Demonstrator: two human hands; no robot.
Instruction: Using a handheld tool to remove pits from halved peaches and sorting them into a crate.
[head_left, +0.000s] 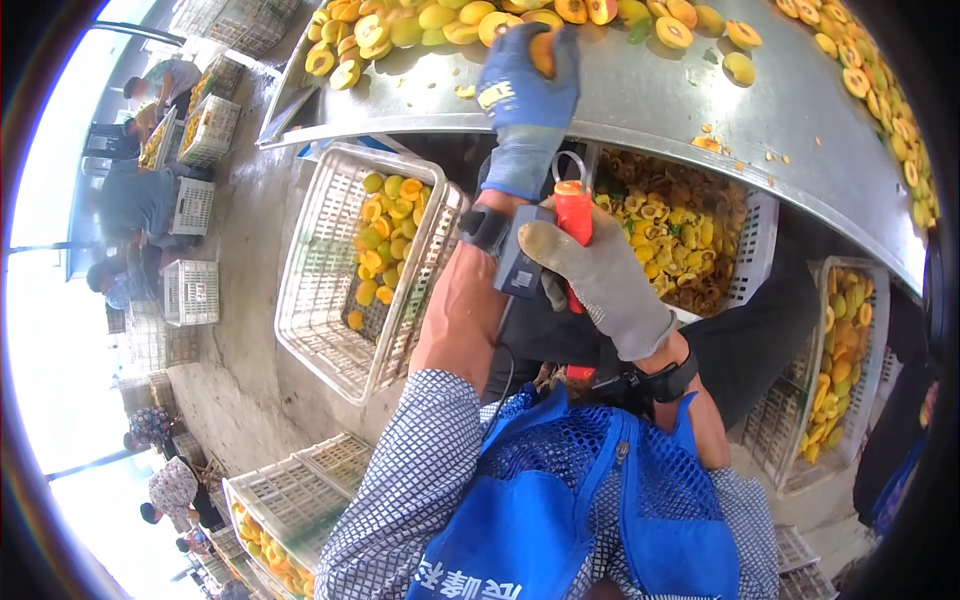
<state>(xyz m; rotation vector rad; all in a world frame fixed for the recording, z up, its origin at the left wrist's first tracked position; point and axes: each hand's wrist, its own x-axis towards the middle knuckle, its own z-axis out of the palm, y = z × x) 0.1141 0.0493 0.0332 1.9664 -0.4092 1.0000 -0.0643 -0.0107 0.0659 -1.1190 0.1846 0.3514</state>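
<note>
My left hand (525, 95), in a blue work glove, reaches over the metal table's near edge. Its fingers and thumb close round a yellow-orange peach (543, 54); the glove hides part of the fruit. Beside it lie cut peach halves (497, 28), several with pits or pit hollows showing. My right hand (590, 262), in a grey glove, grips a tool with a red handle (573, 212) and a bent metal loop (570, 160) at its tip. This hand is nearer my body, close to my left wrist, where a dark box-shaped device (522, 262) sits.
A white plastic crate (310, 290) with peaches stands at left. Under the table another crate (757, 250) holds peach scraps. More peaches fill a crate (872, 380) at right. The metal table (640, 95) runs across the front. Several people sit among crates far left.
</note>
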